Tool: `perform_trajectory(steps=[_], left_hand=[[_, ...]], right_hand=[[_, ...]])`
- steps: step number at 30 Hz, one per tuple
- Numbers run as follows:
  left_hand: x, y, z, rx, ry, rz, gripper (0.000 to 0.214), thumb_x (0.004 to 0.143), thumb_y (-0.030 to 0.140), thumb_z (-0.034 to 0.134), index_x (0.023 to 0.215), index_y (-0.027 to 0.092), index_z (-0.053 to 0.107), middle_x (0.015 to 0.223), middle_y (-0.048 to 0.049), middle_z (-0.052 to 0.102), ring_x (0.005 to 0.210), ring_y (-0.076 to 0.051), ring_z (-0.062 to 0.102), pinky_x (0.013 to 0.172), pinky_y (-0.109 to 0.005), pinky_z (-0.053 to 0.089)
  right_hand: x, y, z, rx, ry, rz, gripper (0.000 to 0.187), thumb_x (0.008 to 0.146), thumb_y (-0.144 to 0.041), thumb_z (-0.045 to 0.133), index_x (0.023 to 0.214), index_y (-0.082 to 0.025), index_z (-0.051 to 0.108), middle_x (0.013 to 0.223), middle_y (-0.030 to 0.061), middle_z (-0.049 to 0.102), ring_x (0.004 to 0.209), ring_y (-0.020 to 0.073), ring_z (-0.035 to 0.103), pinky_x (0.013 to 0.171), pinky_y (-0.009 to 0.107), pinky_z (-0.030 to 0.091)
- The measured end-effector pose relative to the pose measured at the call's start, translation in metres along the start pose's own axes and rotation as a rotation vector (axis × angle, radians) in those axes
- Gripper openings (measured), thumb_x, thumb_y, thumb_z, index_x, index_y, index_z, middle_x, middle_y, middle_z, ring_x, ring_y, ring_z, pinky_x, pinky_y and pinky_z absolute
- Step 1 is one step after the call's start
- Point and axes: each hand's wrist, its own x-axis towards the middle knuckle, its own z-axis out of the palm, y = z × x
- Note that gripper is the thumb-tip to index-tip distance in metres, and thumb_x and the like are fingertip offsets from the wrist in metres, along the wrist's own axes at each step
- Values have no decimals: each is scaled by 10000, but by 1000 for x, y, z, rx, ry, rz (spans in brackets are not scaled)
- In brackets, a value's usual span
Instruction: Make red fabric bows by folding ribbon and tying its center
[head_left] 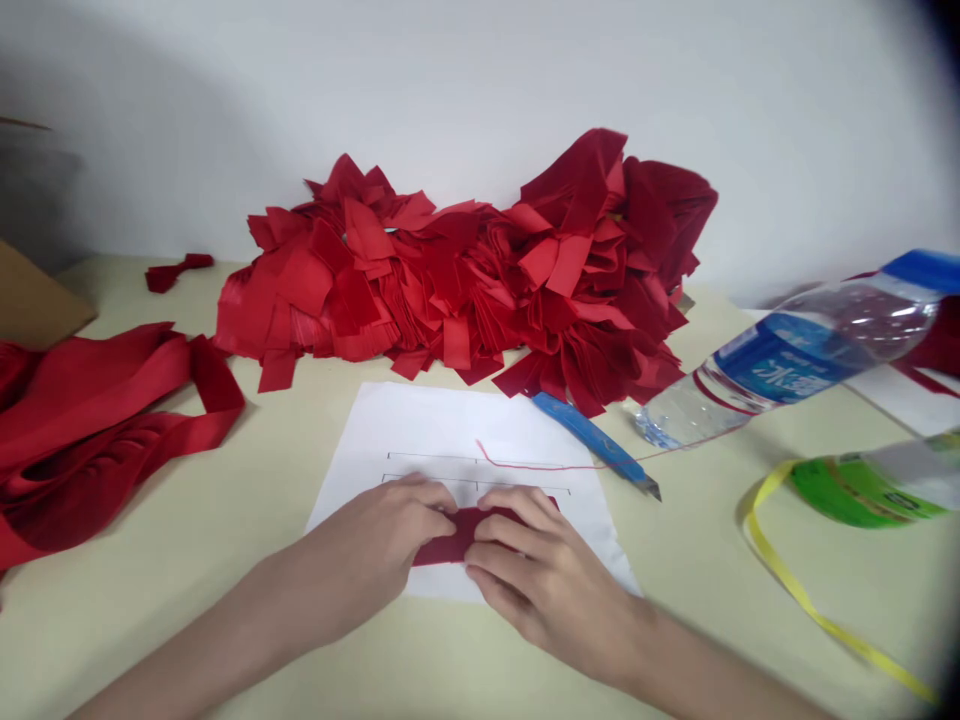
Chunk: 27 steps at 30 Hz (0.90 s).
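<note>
My left hand and my right hand meet over a small piece of dark red ribbon lying on a white paper sheet with ruled pencil lines. The fingers of both hands are curled and pinch the ribbon piece from either side, pressing it against the paper. Most of the piece is hidden under my fingers. A thin red thread lies across the paper just beyond my hands.
A big heap of folded red ribbon pieces fills the back of the table. Long red ribbon lies at the left. A blue utility knife, a water bottle, a green bottle and a yellow strip lie at the right.
</note>
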Motion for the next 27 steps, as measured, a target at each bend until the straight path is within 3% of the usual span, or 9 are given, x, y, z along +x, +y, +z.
perform_trajectory(steps=[7,12,18,27], left_hand=[[29,1,-6,43,-45,-235,260,736,65,447,661,195,660,640,0,608,605,-137,544,566,-246,366],[39,-2,-3,82,-46,-275,207,650,68,469,510,182,569,484,22,488,460,-109,391,472,-244,273],[40,2,-4,100,-52,-303,200,636,60,472,495,180,548,487,25,498,446,-99,358,451,-235,263],[43,7,-3,167,-41,-359,166,659,82,518,587,189,622,613,-14,615,535,-156,535,484,-256,349]], right_hand=[[-3,-3,0,-29,9,-36,110,858,-151,533,842,-178,638,822,7,609,956,195,490,837,354,347],[-1,-1,5,16,37,15,130,877,-170,510,809,-170,621,812,10,613,881,174,506,799,338,379],[-1,1,12,-5,12,54,162,895,-181,483,812,-167,621,792,26,600,873,184,504,776,340,405],[-2,-3,10,-113,6,11,204,906,-155,443,824,-165,629,783,45,580,849,184,521,774,347,446]])
